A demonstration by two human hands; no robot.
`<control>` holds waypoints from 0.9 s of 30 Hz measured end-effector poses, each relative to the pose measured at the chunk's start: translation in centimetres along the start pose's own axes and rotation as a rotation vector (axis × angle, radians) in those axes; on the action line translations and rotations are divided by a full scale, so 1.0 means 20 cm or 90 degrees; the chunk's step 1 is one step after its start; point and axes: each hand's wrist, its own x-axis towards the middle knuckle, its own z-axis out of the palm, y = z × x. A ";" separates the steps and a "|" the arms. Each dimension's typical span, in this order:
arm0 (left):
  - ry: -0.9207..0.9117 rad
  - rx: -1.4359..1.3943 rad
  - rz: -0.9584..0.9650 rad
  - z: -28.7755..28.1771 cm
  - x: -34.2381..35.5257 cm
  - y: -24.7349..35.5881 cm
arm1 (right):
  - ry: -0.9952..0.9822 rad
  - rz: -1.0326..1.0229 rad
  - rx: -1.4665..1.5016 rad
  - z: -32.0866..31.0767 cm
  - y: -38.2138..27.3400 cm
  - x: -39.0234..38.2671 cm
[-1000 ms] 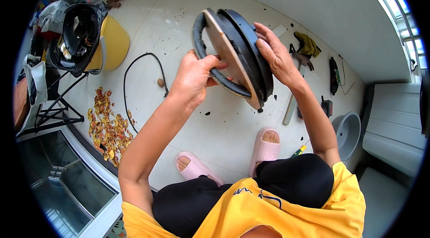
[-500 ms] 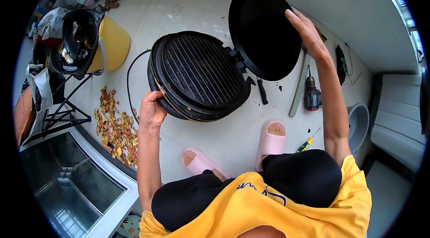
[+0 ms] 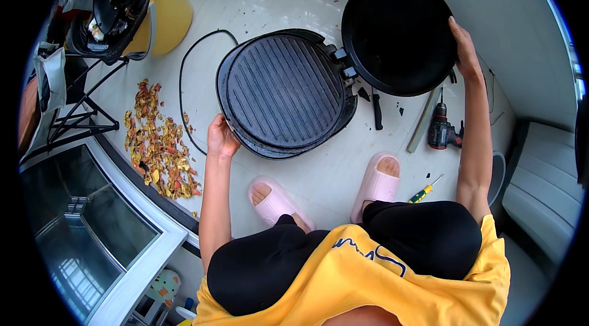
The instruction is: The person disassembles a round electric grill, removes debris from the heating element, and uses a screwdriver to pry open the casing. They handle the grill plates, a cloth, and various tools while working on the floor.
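Note:
A round black electric griddle with a ridged plate is in front of me, its base toward the left. Hinged to its right side, the smooth dark lid is swung wide. My left hand is closed on the base's lower left rim, with its fingertips hidden beneath. At the lid's right edge, my right hand grips the rim, most of its fingers out of sight behind it. A black power cord curves over the floor left of the base.
A black-handled knife, a grey bar, a cordless drill and a yellow-green screwdriver lie on the right. Leftward are dried peels, a yellow bucket, a black folding stand and a glass-paned frame.
The griddle has turned flatter toward my view, showing more of its ridged plate. Lid and right hand have shifted right; the view has moved too. Both hands keep their hold.

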 end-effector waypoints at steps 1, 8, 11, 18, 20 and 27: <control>-0.016 -0.001 -0.003 -0.02 0.02 0.00 | 0.003 0.018 0.028 -0.01 0.01 0.00; 0.005 0.037 0.006 -0.07 0.08 0.01 | 0.034 0.150 0.270 -0.14 0.30 0.08; 0.009 0.044 0.021 -0.09 0.09 0.02 | 0.053 0.145 0.320 -0.15 0.40 0.10; 0.022 0.042 0.009 -0.03 0.08 0.04 | 0.059 0.178 0.391 -0.17 0.52 0.14; 0.022 0.043 0.012 -0.06 0.08 0.07 | 0.062 0.189 0.376 -0.17 0.54 0.16; -0.058 -0.006 0.013 0.00 0.04 0.09 | 0.064 0.157 0.358 -0.18 0.66 0.24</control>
